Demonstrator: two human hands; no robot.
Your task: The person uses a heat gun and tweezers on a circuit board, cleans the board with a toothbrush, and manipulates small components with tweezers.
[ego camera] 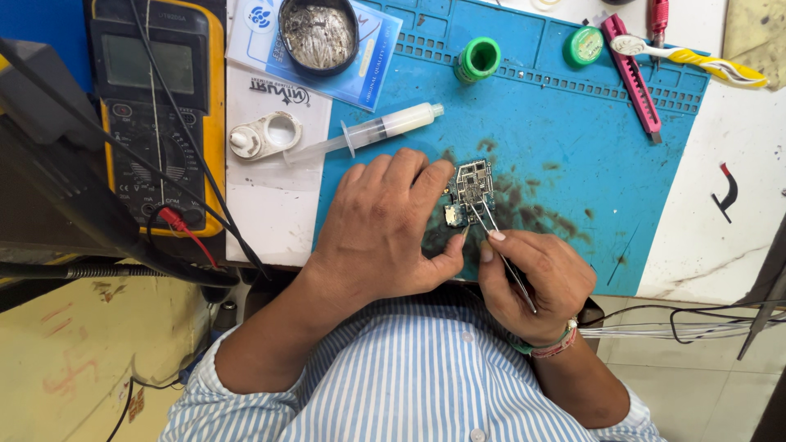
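Blue mat [573,123] | left hand [381,225] pins board [472,190] | right hand [536,278] fingers pinch tweezers [499,250] on board | rework underway, unfinished

This is a small electronics repair workshop. A blue repair mat [565,139], stained dark in the middle, covers the worktop [720,221], and a bare circuit board [471,190] lies on it. A yellow multimeter [155,106] with red and black test leads stands at one side. Around the mat lie a syringe [368,131] of pale paste, a round tin [318,34] of grey metal scraps, a green spool [478,59], a pink utility knife [632,75] and a toothbrush [696,59]. Loose cables [679,327] hang off the edge.
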